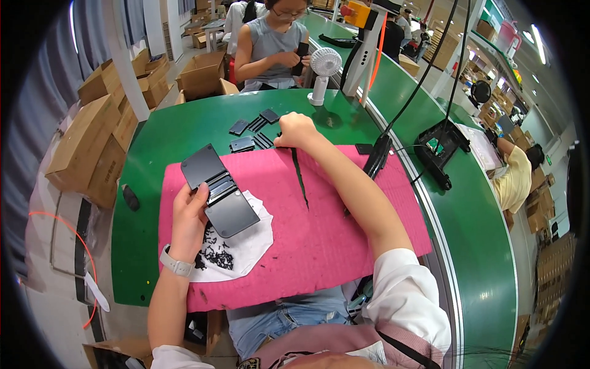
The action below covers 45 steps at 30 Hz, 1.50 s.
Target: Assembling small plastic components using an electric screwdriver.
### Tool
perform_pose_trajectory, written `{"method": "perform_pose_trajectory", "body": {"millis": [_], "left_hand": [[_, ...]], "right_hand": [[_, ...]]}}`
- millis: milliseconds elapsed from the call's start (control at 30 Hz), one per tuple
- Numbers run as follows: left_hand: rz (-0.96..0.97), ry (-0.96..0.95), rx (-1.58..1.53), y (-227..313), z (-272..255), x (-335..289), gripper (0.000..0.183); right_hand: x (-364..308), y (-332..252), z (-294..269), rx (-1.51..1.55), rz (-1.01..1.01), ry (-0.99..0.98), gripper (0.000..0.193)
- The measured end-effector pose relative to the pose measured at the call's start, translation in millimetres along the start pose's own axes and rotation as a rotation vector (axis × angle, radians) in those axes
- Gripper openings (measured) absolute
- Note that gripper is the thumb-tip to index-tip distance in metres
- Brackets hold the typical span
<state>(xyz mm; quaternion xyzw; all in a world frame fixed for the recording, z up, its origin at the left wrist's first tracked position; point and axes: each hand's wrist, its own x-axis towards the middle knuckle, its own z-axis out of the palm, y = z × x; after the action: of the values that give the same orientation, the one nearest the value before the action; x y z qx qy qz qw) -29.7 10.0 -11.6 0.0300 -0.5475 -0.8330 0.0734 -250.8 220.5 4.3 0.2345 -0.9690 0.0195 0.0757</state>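
My left hand (189,215) grips a black two-panel hinged case (231,214), tilted over the mat, its ribbed middle section showing between the two flat panels. Small black screws (218,255) lie heaped on a white cloth (251,249) below it. At the far edge of the pink mat (319,246), my right hand (296,130) has its fingers curled closed; whatever they hold is hidden. Black flat plates (241,144) and thin black strips (263,141) lie just left of that hand. A dark slit (299,175) runs through the mat beneath my right wrist.
A black corded tool (378,157) rests on the mat's right side. Beyond stand a white fan (324,66) and a seated person (270,52). Right of the metal rail lies a black housing (444,154). Cardboard boxes (86,144) stack at the left.
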Motion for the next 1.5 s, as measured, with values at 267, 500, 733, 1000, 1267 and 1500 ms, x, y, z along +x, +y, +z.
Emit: {"method": "perform_pose_trajectory", "body": {"millis": [267,500,733,1000,1267,1500], "left_hand": [[-0.018,-0.033,-0.001,-0.7,-0.8,-3.5,0.028],[0.004,-0.171,0.034,-1.1,12.2,-11.1,0.037],[-0.02,-0.206,-0.002,-0.8,9.4,-6.6,0.038],[-0.042,-0.232,0.026,3.5,8.9,-9.1,0.043],[0.054,-0.189,0.376,6.9,5.2,-8.1,0.045],[0.471,-0.411,1.367,32.5,-23.9,-16.7,0.022]], "right_hand": [[-81.2,-34.0,-56.9,1.056,-0.465,0.295,0.021],[-129.4,-60.7,-39.8,0.737,-0.852,0.398,0.027],[-126.5,-64.7,-37.1,0.915,-0.745,0.444,0.026],[-128.9,-71.9,-38.0,0.835,-0.698,0.39,0.024],[-145.3,-62.4,-46.2,0.631,-0.772,0.407,0.027],[-179.3,-3.5,-35.0,0.693,-0.542,0.208,0.026]]}}
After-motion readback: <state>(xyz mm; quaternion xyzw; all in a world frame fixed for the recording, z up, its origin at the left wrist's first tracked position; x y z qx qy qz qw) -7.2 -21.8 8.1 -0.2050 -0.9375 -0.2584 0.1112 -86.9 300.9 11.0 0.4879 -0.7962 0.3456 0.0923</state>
